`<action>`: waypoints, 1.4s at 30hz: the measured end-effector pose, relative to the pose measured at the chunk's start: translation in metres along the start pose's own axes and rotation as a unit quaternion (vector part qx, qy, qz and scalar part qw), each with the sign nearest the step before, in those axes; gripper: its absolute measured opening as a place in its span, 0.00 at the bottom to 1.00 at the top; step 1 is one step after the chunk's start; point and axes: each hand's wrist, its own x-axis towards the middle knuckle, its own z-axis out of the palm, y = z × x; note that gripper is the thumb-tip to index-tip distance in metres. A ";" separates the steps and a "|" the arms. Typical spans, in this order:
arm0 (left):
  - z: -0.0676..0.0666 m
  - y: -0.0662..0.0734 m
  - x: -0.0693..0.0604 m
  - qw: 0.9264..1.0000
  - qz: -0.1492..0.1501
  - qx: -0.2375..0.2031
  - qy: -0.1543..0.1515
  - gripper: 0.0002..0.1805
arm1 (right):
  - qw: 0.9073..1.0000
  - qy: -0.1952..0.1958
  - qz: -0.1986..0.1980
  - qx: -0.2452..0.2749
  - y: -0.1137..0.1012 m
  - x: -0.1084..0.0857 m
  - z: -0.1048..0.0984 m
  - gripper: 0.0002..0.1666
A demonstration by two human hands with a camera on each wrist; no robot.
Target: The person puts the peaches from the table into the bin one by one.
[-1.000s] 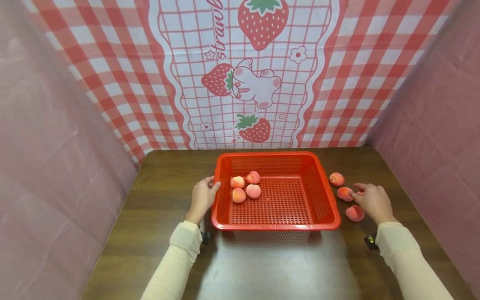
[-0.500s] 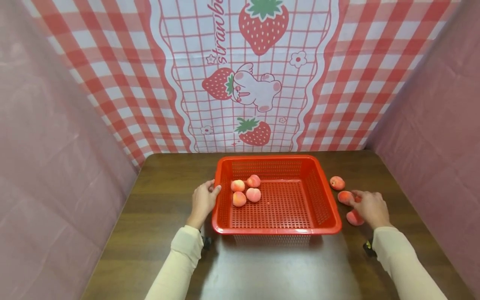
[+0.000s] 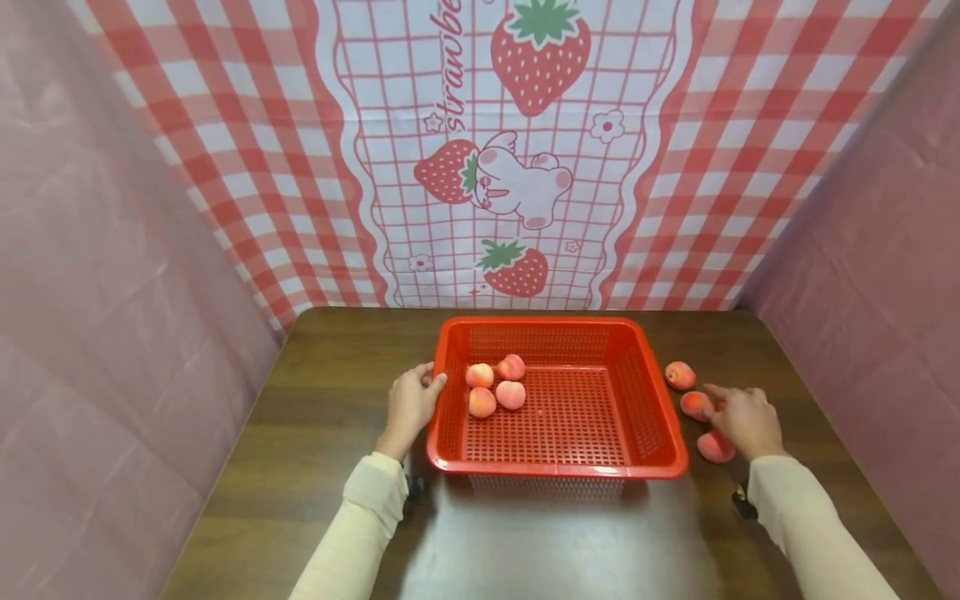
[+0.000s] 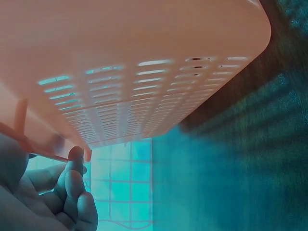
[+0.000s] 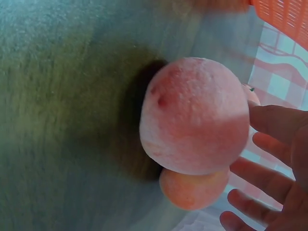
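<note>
My left hand grips the left rim of a red perforated basket, thumb at the rim; the left wrist view shows curled fingers beside the basket wall. Several peaches lie together inside at the left. Outside on the right, my right hand is over a partly hidden peach, beside an orange-red peach and a pink one. In the right wrist view its fingers are spread next to a large-looking pink peach and an orange one; contact is unclear.
Another peach lies right of the basket, toward the back. The brown wooden table meets a checked strawberry cloth at the back, with pink curtains on both sides.
My right hand has shifted slightly left and nearer the front, now covering part of the nearest peach. My left hand stays on the rim. The head view has tilted a little.
</note>
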 end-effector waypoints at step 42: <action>0.010 -0.006 -0.005 0.998 0.026 -0.041 0.049 0.21 | 1.000 -0.001 -0.011 -0.020 -0.003 0.003 0.008 0.26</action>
